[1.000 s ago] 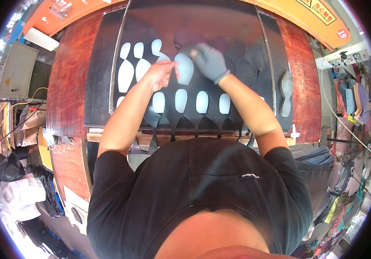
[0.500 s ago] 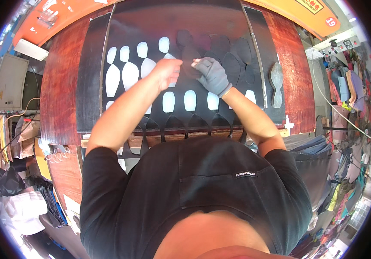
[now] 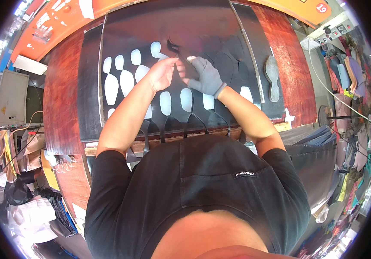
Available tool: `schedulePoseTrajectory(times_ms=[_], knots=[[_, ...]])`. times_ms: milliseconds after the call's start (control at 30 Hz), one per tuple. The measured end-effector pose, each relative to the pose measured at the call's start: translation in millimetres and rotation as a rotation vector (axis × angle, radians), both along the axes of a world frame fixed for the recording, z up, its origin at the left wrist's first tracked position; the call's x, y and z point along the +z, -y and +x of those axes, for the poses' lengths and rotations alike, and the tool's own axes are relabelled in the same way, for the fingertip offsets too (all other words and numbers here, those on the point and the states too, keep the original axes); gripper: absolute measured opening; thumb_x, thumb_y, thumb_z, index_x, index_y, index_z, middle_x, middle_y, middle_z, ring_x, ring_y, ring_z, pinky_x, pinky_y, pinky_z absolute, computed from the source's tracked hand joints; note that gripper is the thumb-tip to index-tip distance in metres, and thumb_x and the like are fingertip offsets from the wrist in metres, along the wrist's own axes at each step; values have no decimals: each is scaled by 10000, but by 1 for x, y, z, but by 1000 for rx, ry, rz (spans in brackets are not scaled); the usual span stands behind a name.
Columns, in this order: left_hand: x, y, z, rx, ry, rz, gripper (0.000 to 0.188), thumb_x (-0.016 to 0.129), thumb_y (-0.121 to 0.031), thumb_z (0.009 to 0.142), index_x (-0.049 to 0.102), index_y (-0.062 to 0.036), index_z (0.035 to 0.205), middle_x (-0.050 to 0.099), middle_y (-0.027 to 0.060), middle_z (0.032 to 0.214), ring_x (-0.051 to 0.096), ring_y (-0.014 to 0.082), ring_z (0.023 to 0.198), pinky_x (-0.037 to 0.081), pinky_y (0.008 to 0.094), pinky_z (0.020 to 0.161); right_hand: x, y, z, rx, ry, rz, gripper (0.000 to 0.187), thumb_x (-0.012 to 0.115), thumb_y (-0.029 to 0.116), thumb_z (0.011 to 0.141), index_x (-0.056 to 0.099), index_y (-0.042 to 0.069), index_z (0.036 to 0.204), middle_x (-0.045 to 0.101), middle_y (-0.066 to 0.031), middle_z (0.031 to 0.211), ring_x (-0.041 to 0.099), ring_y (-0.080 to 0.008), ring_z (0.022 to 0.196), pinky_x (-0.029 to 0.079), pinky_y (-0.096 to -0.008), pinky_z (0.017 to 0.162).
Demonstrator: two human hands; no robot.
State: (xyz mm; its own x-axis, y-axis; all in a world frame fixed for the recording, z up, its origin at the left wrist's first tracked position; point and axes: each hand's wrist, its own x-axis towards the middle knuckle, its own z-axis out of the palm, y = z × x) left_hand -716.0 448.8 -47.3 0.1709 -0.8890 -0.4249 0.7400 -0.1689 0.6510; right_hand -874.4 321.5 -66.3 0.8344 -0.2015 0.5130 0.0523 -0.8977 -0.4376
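Over the black cutting board (image 3: 136,28), my bare left hand (image 3: 164,72) is curled, its fingertips on a thin, dark, sole-shaped piece (image 3: 174,46). That piece is bent, with its upper end curling up from the board; its lower part is partly hidden between my hands. Just right of it is my right hand (image 3: 207,77) in a grey glove, thumb and fingers spread apart; whether they touch the piece is unclear. White sole-shaped pieces (image 3: 111,88) lie in a row to the left. Dark sole shapes (image 3: 225,64) lie right of my gloved hand, hard to distinguish from the board.
Nearer me, white rounded pieces (image 3: 165,103) alternate with black offcut strips (image 3: 185,125) hanging over the table's front edge. A grey sole-shaped form (image 3: 272,78) lies at the right. Reddish wood (image 3: 60,99) flanks the board, and an orange machine beam (image 3: 71,17) spans the back.
My hands have drawn slightly apart and the left has turned, showing more of its palm. The dark piece has come up bent between them. My right fingers have spread. The whole view has shifted slightly.
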Motion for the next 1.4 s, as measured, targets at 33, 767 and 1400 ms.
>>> schedulePoseTrajectory(times_ms=[33,767,1400], knots=[[-3,-2,2,-28,-4,-49,281,486,-260,924,561,-16,1043,620,90,954,616,250,921,498,432,845,1,-1,3,-30,-36,61,661,731,349,683,481,56,1221,579,-135,1148,551,-337,1049,455,-399,884],[-38,-12,-29,-110,2120,180,512,460,-303,923,394,-47,1362,258,76,1500,188,272,1403,173,491,1118,106,81,70,-362,-11,293,354,607,395,694,692,102,873,682,-120,868,646,-293,833,500,-370,758],[-33,-17,-30,-184,2040,220,511,454,-290,924,375,-68,1378,257,75,1502,183,261,1405,160,466,1129,203,165,38,-494,380,-154,346,659,275,733,639,-7,931,673,-129,791,648,-240,717,496,-379,647]])
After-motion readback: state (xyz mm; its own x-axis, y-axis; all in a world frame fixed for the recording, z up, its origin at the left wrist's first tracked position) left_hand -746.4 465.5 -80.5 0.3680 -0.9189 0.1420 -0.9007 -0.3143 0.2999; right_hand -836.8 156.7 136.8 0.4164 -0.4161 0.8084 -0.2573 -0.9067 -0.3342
